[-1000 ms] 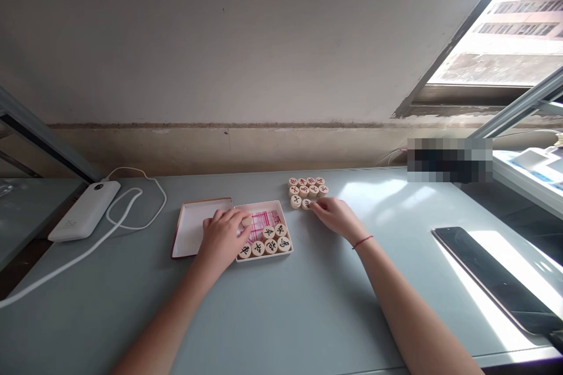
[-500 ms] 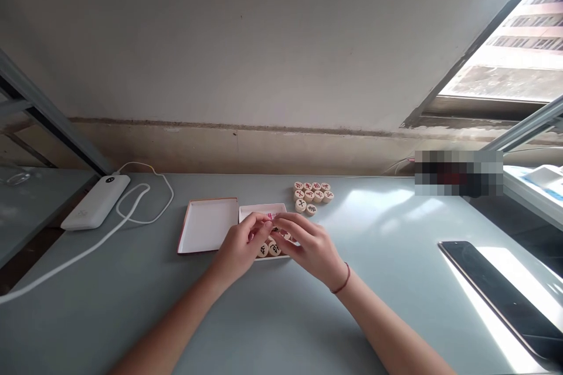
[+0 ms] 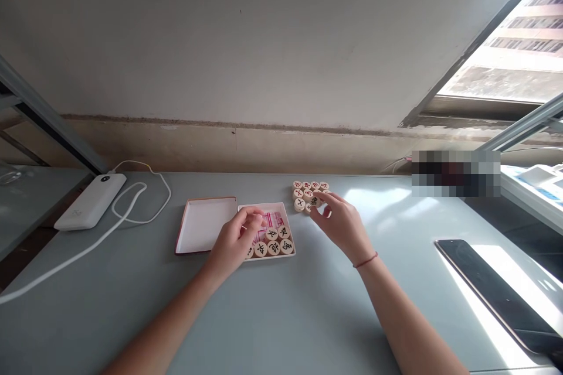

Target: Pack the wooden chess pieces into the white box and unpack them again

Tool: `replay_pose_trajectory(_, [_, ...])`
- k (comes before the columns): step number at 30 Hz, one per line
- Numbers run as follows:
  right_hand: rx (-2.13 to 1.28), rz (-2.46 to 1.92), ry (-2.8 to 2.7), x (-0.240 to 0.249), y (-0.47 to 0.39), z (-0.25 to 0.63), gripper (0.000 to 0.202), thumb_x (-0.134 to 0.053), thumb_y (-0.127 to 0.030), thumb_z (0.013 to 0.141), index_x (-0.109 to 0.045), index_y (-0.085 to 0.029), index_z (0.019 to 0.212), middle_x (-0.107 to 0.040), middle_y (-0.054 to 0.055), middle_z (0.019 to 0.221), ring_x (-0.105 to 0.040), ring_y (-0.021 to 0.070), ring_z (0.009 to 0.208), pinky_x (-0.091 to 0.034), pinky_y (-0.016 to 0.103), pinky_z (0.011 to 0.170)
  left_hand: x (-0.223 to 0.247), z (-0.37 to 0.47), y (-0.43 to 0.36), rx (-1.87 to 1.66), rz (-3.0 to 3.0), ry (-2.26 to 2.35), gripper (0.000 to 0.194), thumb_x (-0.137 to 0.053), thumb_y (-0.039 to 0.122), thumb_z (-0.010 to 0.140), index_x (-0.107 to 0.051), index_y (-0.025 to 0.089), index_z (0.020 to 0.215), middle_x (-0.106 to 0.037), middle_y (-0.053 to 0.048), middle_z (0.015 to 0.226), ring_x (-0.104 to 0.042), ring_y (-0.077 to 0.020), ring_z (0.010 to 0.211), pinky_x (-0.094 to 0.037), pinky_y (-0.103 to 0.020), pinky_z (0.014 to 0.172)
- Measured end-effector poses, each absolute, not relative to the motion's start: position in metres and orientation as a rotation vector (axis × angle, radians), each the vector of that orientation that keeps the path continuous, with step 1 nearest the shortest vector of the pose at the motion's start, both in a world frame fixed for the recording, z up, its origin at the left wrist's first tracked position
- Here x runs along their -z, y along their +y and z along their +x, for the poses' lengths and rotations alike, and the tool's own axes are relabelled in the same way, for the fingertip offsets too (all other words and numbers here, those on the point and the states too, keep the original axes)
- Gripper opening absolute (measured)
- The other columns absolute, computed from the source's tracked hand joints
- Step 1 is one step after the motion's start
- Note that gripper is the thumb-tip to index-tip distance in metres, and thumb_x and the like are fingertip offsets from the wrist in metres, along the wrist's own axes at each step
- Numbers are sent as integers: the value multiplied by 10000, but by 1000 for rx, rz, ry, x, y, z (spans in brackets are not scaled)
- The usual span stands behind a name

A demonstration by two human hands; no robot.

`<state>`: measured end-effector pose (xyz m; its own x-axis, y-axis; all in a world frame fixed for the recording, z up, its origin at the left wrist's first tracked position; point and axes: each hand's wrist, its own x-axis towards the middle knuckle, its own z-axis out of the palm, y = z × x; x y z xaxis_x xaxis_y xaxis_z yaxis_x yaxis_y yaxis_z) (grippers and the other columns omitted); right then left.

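Between power bank point(image 3: 91, 202) and phone point(image 3: 488, 293), right hand point(image 3: 342, 225) pinches a disc point(image 3: 314, 201); left hand point(image 3: 234, 241), grip unclear, part-hides box point(image 3: 275, 218).

Through the head camera I see the right hand point(image 3: 345, 228) pinching a black-marked disc point(image 3: 315, 201) beside red-marked discs point(image 3: 307, 185) on the far side. The left hand point(image 3: 235, 237) hovers over the box point(image 3: 246, 209) of lettered pieces point(image 3: 273, 248); I can't tell whether it holds anything. A lid point(image 3: 204, 225) lies just left, a power bank point(image 3: 90, 202) farther left, a phone point(image 3: 488, 293) right.
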<state>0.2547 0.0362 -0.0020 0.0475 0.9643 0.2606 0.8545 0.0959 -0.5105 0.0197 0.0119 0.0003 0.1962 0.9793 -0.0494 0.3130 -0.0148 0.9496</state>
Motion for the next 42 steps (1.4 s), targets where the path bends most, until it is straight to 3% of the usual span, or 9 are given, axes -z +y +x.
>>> replay_pose_trajectory(5, [-403,-2017,-1890,8,45,267,246,-492,-338,843,-675,-236,973,-677,22,913,-604,159,694,-434,263,619,-4,19,13,-840,1530,1324,335,-429,481,908,-591,209,1018,-673,-43,925,-639,-194,910,-513,-273,708])
replay_pose_trajectory(11, [-396,-2082,-1936,10,44,260,258,-496,-344,858,-645,-224,1032,-668,30,894,-605,179,786,-385,251,595,-8,21,10,-804,1631,1366,308,-450,461,898,-611,221,1003,-670,-8,820,-625,-162,752,-495,-248,640])
replay_pose_trajectory(21, [-383,-2162,-1892,15,47,261,205,-526,-403,815,-502,-214,742,-641,34,800,-556,171,683,-326,245,527,-6,20,11,-818,1783,1374,273,-435,413,917,-617,227,1000,-663,12,805,-609,-138,704,-481,-221,602])
replay_pose_trajectory(29, [-380,-2151,-1886,10,45,261,256,-510,-439,815,-461,-223,688,-566,12,624,-508,168,589,-282,238,494,2,13,17,-784,2342,1373,236,-409,269,939,-640,218,935,-700,-16,915,-618,-185,860,-441,-332,817])
replay_pose_trajectory(32, [-446,-1984,-1903,3,38,252,252,-461,-452,857,-509,-225,756,-516,-14,558,-457,152,525,-287,238,496,7,17,19,-646,2468,1436,233,-429,261,942,-658,226,967,-696,-26,974,-595,-209,919,-418,-353,803])
replay_pose_trajectory(36, [-754,-1636,-2071,2,28,231,281,-375,-420,921,-584,-232,923,-535,-27,582,-423,125,481,-297,231,499,9,29,19,-448,2543,1525,283,-445,307,944,-688,222,824,-684,-44,884,-572,-230,899,-384,-354,749])
replay_pose_trajectory(42, [-781,-1581,-2178,13,26,217,347,-334,-339,946,-510,-205,678,-511,-12,565,-400,121,498,-252,245,485,9,40,14,-438,2526,1515,270,-461,331,932,-625,191,769,-675,-42,797,-574,-222,862,-357,-358,753])
